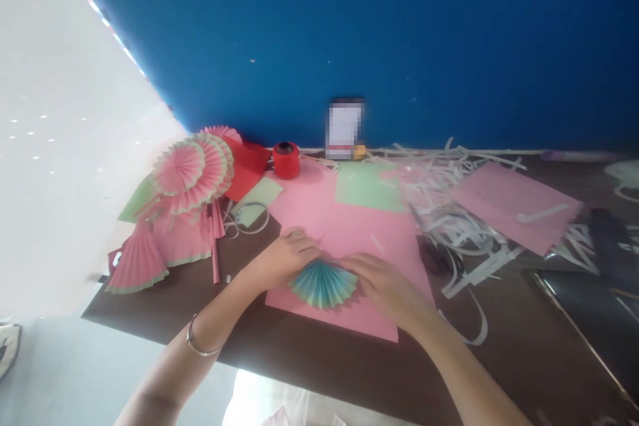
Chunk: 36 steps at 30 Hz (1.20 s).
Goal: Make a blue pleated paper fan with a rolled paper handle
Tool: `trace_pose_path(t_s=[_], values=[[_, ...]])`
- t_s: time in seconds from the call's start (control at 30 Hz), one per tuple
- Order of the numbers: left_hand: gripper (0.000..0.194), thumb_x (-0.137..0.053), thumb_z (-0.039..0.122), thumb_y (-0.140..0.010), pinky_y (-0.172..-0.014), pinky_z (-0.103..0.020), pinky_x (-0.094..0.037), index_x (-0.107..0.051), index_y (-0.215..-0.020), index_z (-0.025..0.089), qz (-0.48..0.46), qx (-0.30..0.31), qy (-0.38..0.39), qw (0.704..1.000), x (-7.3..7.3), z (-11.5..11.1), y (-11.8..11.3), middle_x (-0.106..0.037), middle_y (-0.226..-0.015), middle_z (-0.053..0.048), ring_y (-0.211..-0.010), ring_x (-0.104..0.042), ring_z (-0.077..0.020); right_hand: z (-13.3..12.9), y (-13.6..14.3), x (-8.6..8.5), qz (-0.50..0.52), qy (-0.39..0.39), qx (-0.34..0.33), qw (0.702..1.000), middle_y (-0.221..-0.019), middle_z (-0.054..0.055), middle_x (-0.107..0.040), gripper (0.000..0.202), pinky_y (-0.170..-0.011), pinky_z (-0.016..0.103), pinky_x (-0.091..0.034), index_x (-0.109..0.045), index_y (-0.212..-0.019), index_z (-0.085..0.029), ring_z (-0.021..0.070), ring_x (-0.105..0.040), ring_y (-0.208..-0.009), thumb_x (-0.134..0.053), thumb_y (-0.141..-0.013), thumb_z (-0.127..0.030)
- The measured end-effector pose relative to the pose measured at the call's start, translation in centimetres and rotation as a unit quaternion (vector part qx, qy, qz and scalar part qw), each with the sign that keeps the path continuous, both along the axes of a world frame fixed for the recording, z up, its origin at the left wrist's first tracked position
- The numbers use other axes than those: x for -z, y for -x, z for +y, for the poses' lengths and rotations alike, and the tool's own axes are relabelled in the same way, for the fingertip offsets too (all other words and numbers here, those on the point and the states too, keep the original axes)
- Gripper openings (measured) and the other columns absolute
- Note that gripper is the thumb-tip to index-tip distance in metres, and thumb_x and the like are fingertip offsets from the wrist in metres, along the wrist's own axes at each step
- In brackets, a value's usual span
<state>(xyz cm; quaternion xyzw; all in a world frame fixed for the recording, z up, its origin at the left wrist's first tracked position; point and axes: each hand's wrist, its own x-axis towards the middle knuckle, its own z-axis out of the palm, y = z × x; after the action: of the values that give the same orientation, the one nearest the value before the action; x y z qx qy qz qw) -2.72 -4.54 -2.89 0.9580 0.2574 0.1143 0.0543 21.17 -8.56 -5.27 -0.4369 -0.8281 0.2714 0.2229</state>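
A small pleated paper fan (324, 285), blue-green with a paler yellowish rim, is spread out between my hands, its rounded edge toward me. My left hand (287, 256) grips it at the upper left, fingers bent over the gathered end. On the other side, my right hand (384, 285) has its fingers along the fan's right edge and top, closed on the paper; its thumb is hidden. Beneath the fan lies a large pink sheet (304, 203), with a light green sheet (372, 186) on its far part.
Finished-looking pink paper fans (182, 166) are piled at the left, beside red paper (247, 166) and a red roll (286, 161). White paper strips (449, 226) and a pink sheet (519, 206) lie at the right. A phone-like object (344, 128) leans on the blue wall (299, 26).
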Motion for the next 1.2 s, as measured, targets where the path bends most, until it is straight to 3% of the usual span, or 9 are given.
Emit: trace_pose_path(t_s=[0.33,0.67,1.2], values=[[0.021,-0.039,0.006,-0.085,-0.098,-0.038,-0.034,-0.054,-0.096,0.015,-0.007,-0.009,-0.019,1.0,0.4,0.1,0.1,-0.06,-0.093,-0.006,-0.09,-0.054,-0.0156,-0.2,1.6,-2.4,0.092,0.107,0.044,0.989,-0.093,0.004,-0.069,0.021,-0.075,0.027,-0.052,-0.066,-0.093,-0.021,0.0156,-0.064,-0.083,-0.047,-0.084,-0.022],[0.016,-0.041,0.011,-0.087,-0.094,-0.036,-0.037,-0.054,-0.095,0.015,-0.02,-0.002,-0.004,1.0,0.7,-0.2,-0.3,-0.061,-0.095,-0.007,-0.092,-0.053,-0.016,-0.1,2.2,-1.8,0.04,0.132,0.072,0.988,-0.088,0.003,-0.067,0.023,-0.066,0.027,-0.05,-0.065,-0.098,-0.023,0.014,-0.061,-0.073,-0.046,-0.087,-0.029],[0.015,-0.042,0.013,-0.087,-0.09,-0.034,-0.039,-0.055,-0.096,0.016,-0.031,0.006,0.008,0.999,1.1,0.0,-0.3,-0.061,-0.092,-0.006,-0.089,-0.053,-0.0164,-0.2,2.3,-0.7,-0.014,0.022,0.021,0.999,-0.082,0.003,-0.064,0.023,-0.07,0.029,-0.048,-0.063,-0.09,-0.021,0.0145,-0.06,-0.075,-0.04,-0.089,-0.018]])
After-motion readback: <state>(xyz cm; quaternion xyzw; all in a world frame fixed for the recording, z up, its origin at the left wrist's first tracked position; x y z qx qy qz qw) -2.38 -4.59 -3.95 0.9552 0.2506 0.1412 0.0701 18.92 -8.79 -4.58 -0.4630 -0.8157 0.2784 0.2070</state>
